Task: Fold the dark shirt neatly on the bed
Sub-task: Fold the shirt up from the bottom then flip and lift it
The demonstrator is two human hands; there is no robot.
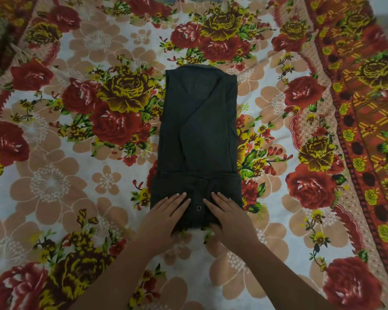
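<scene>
Head view, shirt: the dark shirt [199, 121] lies in the middle of the bed, on the flowered bedsheet [54, 180], already narrowed to a long strip with its sides turned in and the collar at the far end.
Head view, near end: the bottom part is folded up once into a thick band, with a snap button [199, 208] showing between the hands.
Left hand: the left hand [168, 212] lies flat on the band, fingers [182, 198] stretched out and released, grasping nothing.
Right hand: the right hand [230, 212] rests flat beside it, fingers likewise spread and loose.
Step in hand: probably pressing the first upward fold flat.
Next move: likely needs both hands to take the band's corners and turn it toward the collar, keeping the edges lined up.
</scene>
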